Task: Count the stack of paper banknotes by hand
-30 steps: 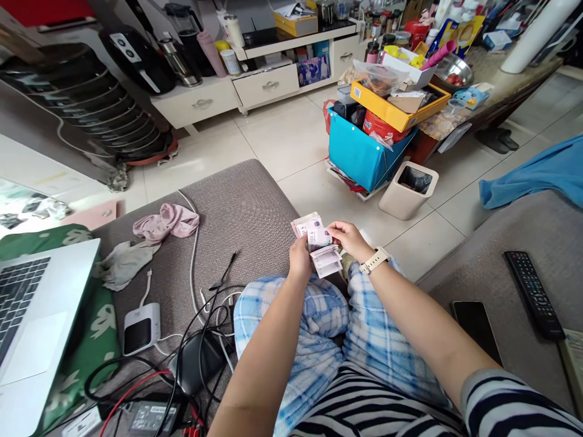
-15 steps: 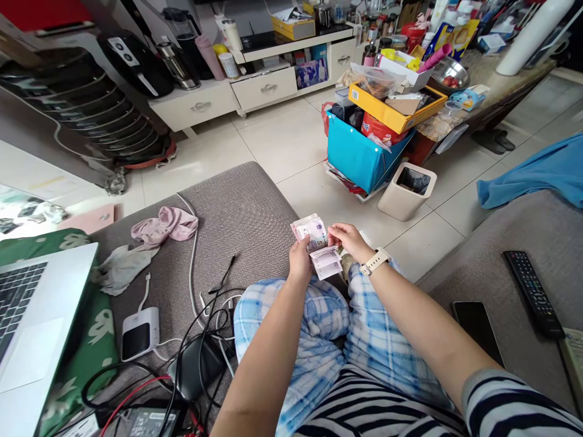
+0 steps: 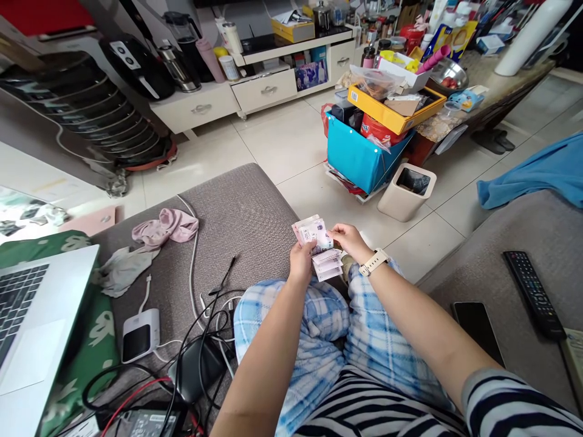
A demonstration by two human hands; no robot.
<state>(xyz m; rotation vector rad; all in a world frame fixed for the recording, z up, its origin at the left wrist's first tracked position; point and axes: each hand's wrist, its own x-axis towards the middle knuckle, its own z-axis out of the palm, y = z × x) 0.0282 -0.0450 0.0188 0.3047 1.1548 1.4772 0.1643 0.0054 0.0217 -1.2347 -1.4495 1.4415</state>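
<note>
A fanned stack of pinkish-purple banknotes (image 3: 316, 234) is held above my knees. My left hand (image 3: 301, 261) is closed around the lower part of the stack, thumb on the front note. My right hand (image 3: 350, 239), with a white wristwatch (image 3: 373, 262) on the wrist, pinches the right edge of the top note. Several folded-over notes (image 3: 328, 265) hang below the stack between both hands. My legs in blue plaid trousers (image 3: 319, 328) lie under them.
A grey sofa cushion (image 3: 241, 206) carries pink cloth (image 3: 166, 224), cables and a white charger (image 3: 141, 334). A laptop (image 3: 31, 328) lies left. A remote (image 3: 532, 294) and phone (image 3: 477, 325) rest right. A blue crate (image 3: 359, 158) and beige bin (image 3: 406, 189) stand on the tiled floor.
The hands and banknotes stay in nearly the same place. The top note has shifted slightly under my right fingers, and the folded notes below hang a little lower.
</note>
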